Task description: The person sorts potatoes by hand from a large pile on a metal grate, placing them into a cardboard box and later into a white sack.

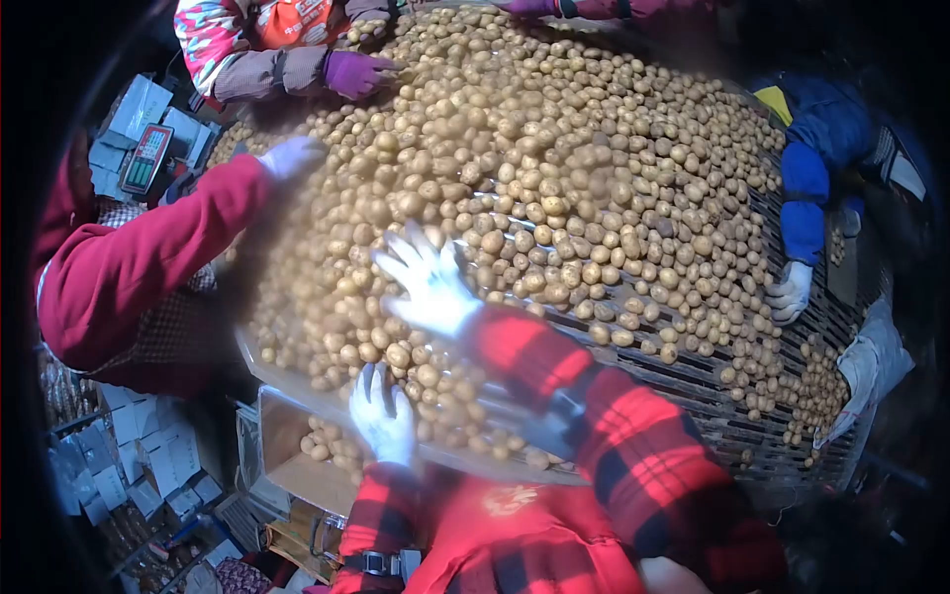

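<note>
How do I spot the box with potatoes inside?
Start at the big slatted table heaped with potatoes. Find the wearer's left hand at its near edge, then look left and down. The cardboard box has potatoes on its tan floor; cartons farther left look whitish.

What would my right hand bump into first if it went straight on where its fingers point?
Most likely more potatoes: they lie just beyond the spread fingers of your right hand, though depth is unclear from this view.

Potatoes (594,198): round, yellow-brown, heaped loose across slatted table (813,329).
</note>
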Action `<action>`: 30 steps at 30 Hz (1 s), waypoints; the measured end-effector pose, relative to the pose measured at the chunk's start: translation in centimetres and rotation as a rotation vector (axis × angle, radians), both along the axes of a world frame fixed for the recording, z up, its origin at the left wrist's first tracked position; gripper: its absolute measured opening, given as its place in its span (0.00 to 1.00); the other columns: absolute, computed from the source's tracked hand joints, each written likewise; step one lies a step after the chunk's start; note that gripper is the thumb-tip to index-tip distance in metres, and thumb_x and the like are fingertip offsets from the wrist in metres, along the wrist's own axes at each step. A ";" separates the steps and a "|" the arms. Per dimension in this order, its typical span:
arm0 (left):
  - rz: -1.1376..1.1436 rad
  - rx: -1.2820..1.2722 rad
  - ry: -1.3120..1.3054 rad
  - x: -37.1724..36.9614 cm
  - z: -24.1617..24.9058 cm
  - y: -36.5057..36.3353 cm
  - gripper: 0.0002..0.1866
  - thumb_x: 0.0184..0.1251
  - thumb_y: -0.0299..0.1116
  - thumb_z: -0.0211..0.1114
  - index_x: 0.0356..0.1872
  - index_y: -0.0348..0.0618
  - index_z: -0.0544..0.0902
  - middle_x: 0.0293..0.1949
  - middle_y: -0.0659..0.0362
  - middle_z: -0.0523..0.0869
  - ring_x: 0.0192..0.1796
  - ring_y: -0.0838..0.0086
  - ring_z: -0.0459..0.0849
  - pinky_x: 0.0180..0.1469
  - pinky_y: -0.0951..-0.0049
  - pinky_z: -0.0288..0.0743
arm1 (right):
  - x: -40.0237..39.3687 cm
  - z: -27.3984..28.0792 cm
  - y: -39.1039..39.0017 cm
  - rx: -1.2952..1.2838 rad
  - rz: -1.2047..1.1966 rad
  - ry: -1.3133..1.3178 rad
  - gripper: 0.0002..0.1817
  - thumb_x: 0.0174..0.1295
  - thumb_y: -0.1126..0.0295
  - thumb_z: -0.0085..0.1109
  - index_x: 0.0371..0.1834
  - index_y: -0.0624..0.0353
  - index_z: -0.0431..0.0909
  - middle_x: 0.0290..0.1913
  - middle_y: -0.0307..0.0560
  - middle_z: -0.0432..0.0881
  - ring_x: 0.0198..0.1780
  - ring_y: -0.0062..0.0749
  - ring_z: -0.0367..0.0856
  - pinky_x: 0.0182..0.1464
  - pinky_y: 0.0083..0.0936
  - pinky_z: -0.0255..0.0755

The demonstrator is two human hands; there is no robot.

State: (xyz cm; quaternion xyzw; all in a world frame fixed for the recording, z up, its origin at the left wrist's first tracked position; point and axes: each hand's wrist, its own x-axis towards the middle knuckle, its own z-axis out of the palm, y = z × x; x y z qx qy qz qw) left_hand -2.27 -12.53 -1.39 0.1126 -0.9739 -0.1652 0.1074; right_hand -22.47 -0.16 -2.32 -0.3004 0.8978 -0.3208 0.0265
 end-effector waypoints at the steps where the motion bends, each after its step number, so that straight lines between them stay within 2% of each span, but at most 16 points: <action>1: 0.007 0.012 0.005 -0.1 0.0 0.1 0.25 0.62 0.30 0.63 0.63 0.43 0.78 0.63 0.47 0.78 0.65 0.51 0.75 0.68 0.52 0.66 | 1.1 0.0 2.1 0.000 0.013 0.157 0.40 0.60 0.42 0.60 0.75 0.41 0.65 0.79 0.47 0.58 0.82 0.50 0.47 0.72 0.76 0.41; 3: -0.009 -0.015 -0.001 -0.1 -0.3 -0.2 0.25 0.62 0.30 0.63 0.63 0.42 0.78 0.62 0.47 0.79 0.64 0.50 0.76 0.68 0.53 0.67 | 1.2 2.6 9.4 0.108 -0.025 0.312 0.34 0.54 0.50 0.69 0.66 0.44 0.75 0.71 0.43 0.72 0.72 0.44 0.68 0.68 0.60 0.58; 4: -0.015 -0.020 0.006 0.0 -0.4 -0.2 0.25 0.62 0.30 0.63 0.63 0.42 0.78 0.62 0.47 0.79 0.64 0.50 0.76 0.68 0.53 0.67 | -0.1 2.2 13.9 -0.066 -0.115 0.305 0.30 0.47 0.57 0.74 0.58 0.46 0.80 0.63 0.41 0.80 0.61 0.43 0.78 0.62 0.52 0.67; 5: -0.023 -0.025 0.011 0.0 -0.4 -0.3 0.25 0.62 0.30 0.62 0.63 0.42 0.78 0.62 0.47 0.79 0.64 0.51 0.76 0.68 0.53 0.67 | -0.9 2.8 18.1 0.096 -0.345 0.425 0.29 0.42 0.60 0.75 0.53 0.47 0.82 0.56 0.42 0.82 0.50 0.43 0.82 0.55 0.50 0.71; 6: -0.030 -0.007 0.019 0.0 -0.5 -0.4 0.25 0.63 0.30 0.62 0.63 0.42 0.78 0.62 0.47 0.79 0.64 0.51 0.76 0.68 0.53 0.66 | -2.1 3.3 22.6 0.056 -0.549 0.237 0.30 0.43 0.61 0.75 0.54 0.50 0.82 0.55 0.44 0.81 0.50 0.40 0.81 0.57 0.48 0.69; 9: -0.027 -0.022 0.022 0.0 -0.5 -0.2 0.24 0.65 0.30 0.62 0.64 0.43 0.78 0.63 0.47 0.78 0.64 0.50 0.76 0.68 0.53 0.66 | -3.6 -2.8 35.4 0.703 -0.811 0.556 0.31 0.55 0.46 0.65 0.62 0.43 0.78 0.65 0.43 0.76 0.67 0.50 0.67 0.67 0.62 0.55; 12: -0.028 0.000 0.017 0.0 -0.4 -0.1 0.24 0.66 0.30 0.62 0.64 0.43 0.78 0.63 0.46 0.79 0.64 0.49 0.76 0.68 0.53 0.67 | -1.5 -2.8 33.0 0.614 -0.802 0.214 0.31 0.59 0.40 0.60 0.63 0.39 0.77 0.72 0.43 0.69 0.73 0.67 0.56 0.64 0.70 0.56; 14: -0.049 -0.020 0.041 0.0 -1.0 -0.4 0.23 0.66 0.29 0.62 0.63 0.42 0.78 0.63 0.44 0.78 0.63 0.48 0.76 0.66 0.52 0.68 | 0.8 -1.9 31.9 0.491 -0.840 0.221 0.32 0.58 0.41 0.59 0.64 0.40 0.77 0.72 0.42 0.69 0.70 0.62 0.61 0.64 0.71 0.56; 16: -0.077 -0.104 0.138 0.1 -2.3 -1.3 0.24 0.67 0.31 0.61 0.64 0.42 0.78 0.65 0.42 0.77 0.64 0.46 0.76 0.66 0.49 0.67 | 6.1 0.4 26.7 0.639 -0.621 0.223 0.32 0.60 0.41 0.55 0.66 0.40 0.75 0.73 0.41 0.69 0.72 0.52 0.62 0.70 0.71 0.48; 17: -0.056 -0.225 0.188 0.3 -2.0 -0.5 0.24 0.67 0.31 0.61 0.65 0.43 0.77 0.68 0.42 0.74 0.66 0.45 0.73 0.68 0.46 0.64 | 7.8 -0.4 26.4 0.499 -0.535 0.279 0.32 0.61 0.41 0.54 0.68 0.39 0.74 0.74 0.41 0.67 0.73 0.44 0.62 0.71 0.70 0.47; 19: -0.085 -0.174 0.172 -0.8 -0.2 2.5 0.24 0.67 0.30 0.60 0.66 0.44 0.77 0.70 0.43 0.71 0.67 0.44 0.70 0.69 0.43 0.61 | 11.9 2.8 25.3 0.572 -0.388 0.168 0.32 0.65 0.41 0.52 0.70 0.39 0.72 0.76 0.42 0.66 0.75 0.36 0.61 0.71 0.66 0.49; 21: -0.488 -0.141 0.383 -4.1 3.6 8.9 0.25 0.66 0.30 0.60 0.66 0.44 0.77 0.69 0.43 0.71 0.68 0.43 0.68 0.71 0.44 0.59 | 13.9 4.7 27.0 0.518 -0.229 0.183 0.30 0.66 0.43 0.52 0.69 0.40 0.74 0.76 0.43 0.66 0.74 0.37 0.62 0.70 0.60 0.54; 23: -0.535 0.093 0.108 -6.6 4.4 13.2 0.26 0.65 0.29 0.61 0.66 0.42 0.76 0.68 0.44 0.73 0.70 0.49 0.68 0.73 0.48 0.57 | 13.9 4.0 31.0 0.506 -0.273 0.295 0.29 0.63 0.46 0.57 0.66 0.43 0.76 0.74 0.42 0.68 0.73 0.36 0.64 0.69 0.55 0.56; 25: -0.757 0.207 0.136 -10.8 2.8 17.4 0.26 0.65 0.30 0.64 0.66 0.43 0.77 0.66 0.47 0.75 0.69 0.51 0.71 0.73 0.48 0.58 | 11.6 5.1 35.8 0.333 -0.495 0.293 0.29 0.53 0.51 0.64 0.60 0.45 0.79 0.67 0.44 0.72 0.69 0.40 0.67 0.69 0.57 0.55; 27: -0.892 0.245 0.135 -14.6 2.8 22.5 0.26 0.66 0.31 0.65 0.65 0.43 0.76 0.66 0.48 0.76 0.69 0.53 0.72 0.73 0.49 0.59 | 8.8 2.8 42.4 0.490 -0.753 0.458 0.28 0.55 0.51 0.65 0.59 0.44 0.79 0.66 0.45 0.73 0.67 0.43 0.68 0.69 0.58 0.53; 30: -1.022 0.232 0.112 -19.5 1.9 28.9 0.27 0.67 0.38 0.64 0.67 0.44 0.74 0.67 0.50 0.75 0.70 0.53 0.71 0.72 0.48 0.59 | 6.3 -2.9 49.6 0.502 -0.969 0.153 0.33 0.62 0.43 0.57 0.69 0.41 0.74 0.73 0.47 0.67 0.71 0.50 0.62 0.70 0.65 0.47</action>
